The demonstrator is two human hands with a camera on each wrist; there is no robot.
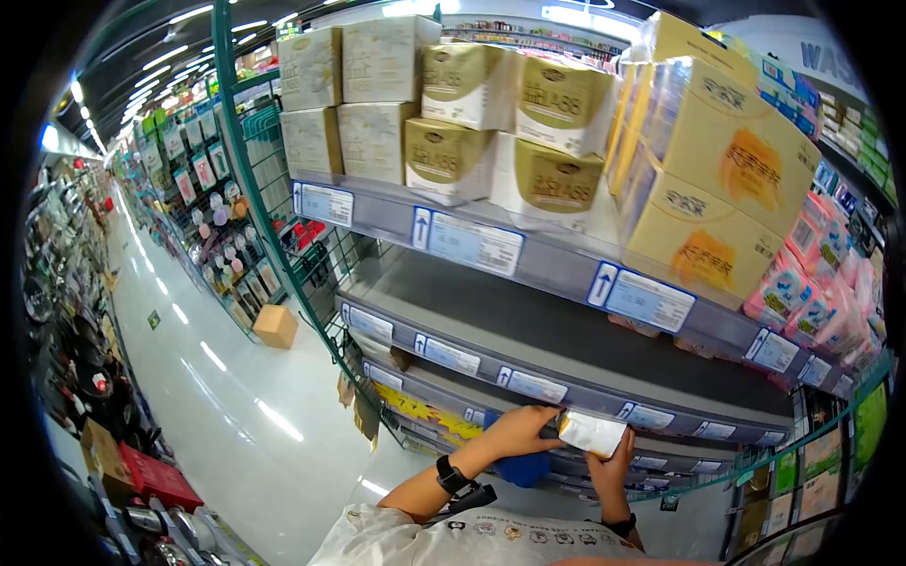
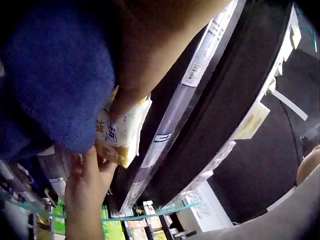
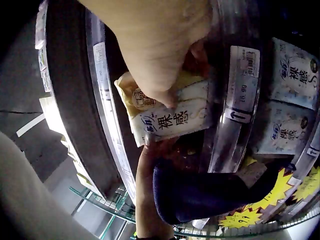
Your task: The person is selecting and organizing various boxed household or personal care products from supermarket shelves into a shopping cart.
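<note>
A soft white-and-yellow tissue pack point(image 1: 593, 434) with printed characters is held between both hands, in front of the lower shelves. In the head view my left hand point(image 1: 521, 432) grips its left end, thumb along the near side. My right hand point(image 1: 612, 462) holds the right end from below. The right wrist view shows the pack's point(image 3: 172, 116) printed face, with my right hand point(image 3: 162, 82) over its upper side and my left hand point(image 3: 150, 162) at its lower edge. A blue fabric item point(image 1: 524, 469) is beside the left hand and partly hidden by it.
Shelf edges with price labels point(image 1: 533, 385) run just beyond the hands. Similar packs point(image 3: 295, 72) lie on a lower shelf near yellow star-shaped signs point(image 3: 240, 218). Boxed tissues point(image 1: 566, 99) and yellow cartons point(image 1: 717, 179) stand on top. A cardboard box point(image 1: 275, 326) sits by the aisle.
</note>
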